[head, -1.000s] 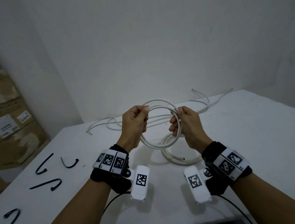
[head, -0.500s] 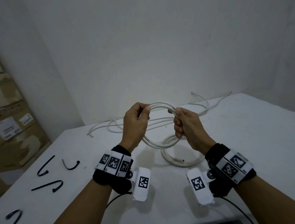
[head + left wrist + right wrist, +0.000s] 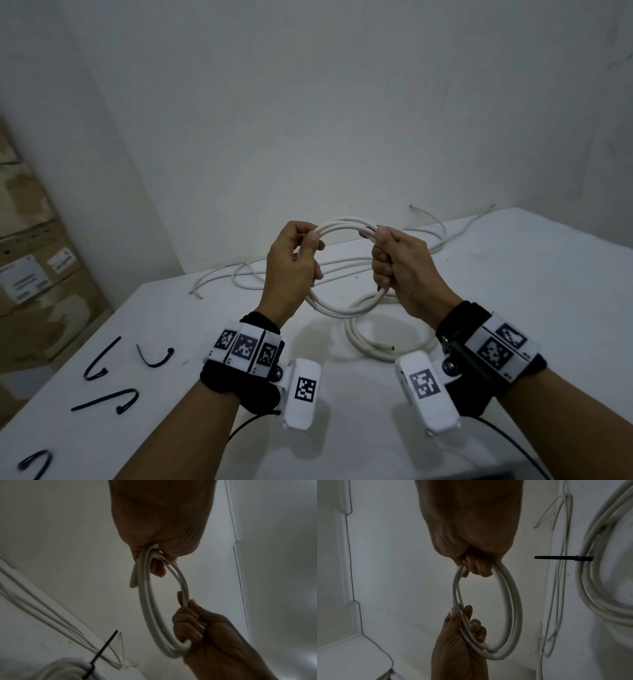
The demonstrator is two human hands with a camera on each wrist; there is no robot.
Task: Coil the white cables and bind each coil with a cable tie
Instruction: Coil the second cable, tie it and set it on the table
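A white cable coil [image 3: 342, 310] of a few loops hangs above the table between both hands. My left hand [image 3: 308, 240] grips its left side, thumb and fingers curled round the loops. The right hand [image 3: 380, 240] grips the right side in a fist. In the left wrist view the left hand [image 3: 159, 536] holds the coil [image 3: 149, 608] from above, with a cut cable end sticking out beside the fingers. The right wrist view shows the right hand [image 3: 471, 536] closed on the same coil [image 3: 515, 601]. Black cable ties [image 3: 102, 359] lie loose at the table's left.
A second white coil [image 3: 363, 342] lies on the table under the hands, bound by a black tie [image 3: 563, 557]. Loose white cables [image 3: 257, 270] sprawl along the table's far edge by the wall. Cardboard boxes [image 3: 34, 274] stand at the left.
The right hand has turned its grip on the coil, so its thumb lies on top. The loops sit closer together as one ring. The left hand keeps its hold.
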